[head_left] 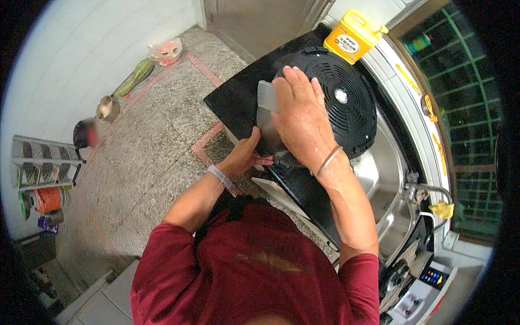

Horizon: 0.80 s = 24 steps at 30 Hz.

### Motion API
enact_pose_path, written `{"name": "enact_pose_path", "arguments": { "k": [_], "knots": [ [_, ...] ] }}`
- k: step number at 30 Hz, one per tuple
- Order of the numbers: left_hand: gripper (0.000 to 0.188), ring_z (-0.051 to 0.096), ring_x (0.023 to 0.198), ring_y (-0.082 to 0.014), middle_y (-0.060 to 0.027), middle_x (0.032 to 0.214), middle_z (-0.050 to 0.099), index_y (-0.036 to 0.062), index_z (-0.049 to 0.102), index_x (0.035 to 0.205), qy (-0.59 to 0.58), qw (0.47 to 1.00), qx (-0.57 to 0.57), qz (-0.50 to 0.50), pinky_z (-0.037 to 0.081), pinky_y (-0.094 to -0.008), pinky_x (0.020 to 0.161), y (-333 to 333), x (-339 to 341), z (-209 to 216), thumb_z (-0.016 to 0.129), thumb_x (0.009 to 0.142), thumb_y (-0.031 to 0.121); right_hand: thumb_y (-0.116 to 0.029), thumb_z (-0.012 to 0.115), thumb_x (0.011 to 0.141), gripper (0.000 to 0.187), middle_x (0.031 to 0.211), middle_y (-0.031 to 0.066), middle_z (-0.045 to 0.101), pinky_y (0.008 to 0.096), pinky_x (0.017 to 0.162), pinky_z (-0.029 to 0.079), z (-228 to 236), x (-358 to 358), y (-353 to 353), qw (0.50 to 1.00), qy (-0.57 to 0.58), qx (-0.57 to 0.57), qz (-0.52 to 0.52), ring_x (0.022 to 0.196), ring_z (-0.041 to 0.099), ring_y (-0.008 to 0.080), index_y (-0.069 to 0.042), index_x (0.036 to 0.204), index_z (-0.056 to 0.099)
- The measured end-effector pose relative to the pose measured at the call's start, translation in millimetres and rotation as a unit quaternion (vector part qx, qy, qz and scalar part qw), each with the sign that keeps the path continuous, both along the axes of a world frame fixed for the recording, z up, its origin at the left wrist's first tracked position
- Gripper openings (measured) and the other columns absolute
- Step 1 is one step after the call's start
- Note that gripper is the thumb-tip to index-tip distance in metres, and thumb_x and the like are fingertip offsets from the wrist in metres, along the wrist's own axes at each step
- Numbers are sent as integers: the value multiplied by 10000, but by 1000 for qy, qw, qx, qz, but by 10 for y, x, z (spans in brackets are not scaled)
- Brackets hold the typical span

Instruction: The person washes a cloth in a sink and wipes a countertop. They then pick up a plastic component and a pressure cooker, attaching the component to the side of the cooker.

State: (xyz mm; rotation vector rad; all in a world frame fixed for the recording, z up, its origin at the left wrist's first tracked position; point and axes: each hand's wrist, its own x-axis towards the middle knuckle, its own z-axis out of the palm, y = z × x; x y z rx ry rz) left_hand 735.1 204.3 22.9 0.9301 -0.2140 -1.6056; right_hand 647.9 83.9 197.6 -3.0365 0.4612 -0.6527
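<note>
In the head view, the right hand [303, 116] is lying over a translucent grey piece [266, 97] at the black counter [233, 95], its fingers nearly straight and close together; with the palm hidden, I cannot tell whether it is gripping. The left hand [245, 153] is holding the piece's lower end, thumb apart from fingers. Beside them, a black slotted disc [355, 116] is resting partly over the sink [368, 173], and the right hand is blocking sight of its near edge. A yellow cloth [442, 210] is hanging at the faucet [420, 190]. Along the wall, a green gourd [132, 79] is lying on the floor [168, 119] near a plastic bag [166, 51].

Among containers, a yellow jug [351, 39] is standing just beyond the disc, hiding its contents. A metal pot [112, 112] on the floor is holding something pale. A wall-side rack [46, 160] is carrying items too small to identify, one of them orange.
</note>
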Motion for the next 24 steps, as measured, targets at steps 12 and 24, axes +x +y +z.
{"name": "enact_pose_path", "arguments": {
  "k": [12, 24],
  "knots": [
    [468, 635, 1141, -429, -344, 1255, 590, -158, 532, 1218, 67, 978, -59, -188, 517, -537, 1009, 87, 327, -340, 518, 1049, 279, -46, 678, 790, 499, 1419, 237, 512, 535, 1156, 326, -15, 84, 280, 998, 35, 19, -46, 1365, 461, 380, 22, 1270, 559],
    [339, 710, 910, -268, -188, 1014, 686, -52, 586, 1150, -100, 937, -33, -333, 605, -394, 829, 241, 639, -360, 562, 1029, 264, 51, 721, 789, 545, 1149, 175, 624, 368, 825, 537, -78, -474, 1380, 931, -140, 255, -219, 965, 654, 310, -30, 1299, 548]
  ]
}}
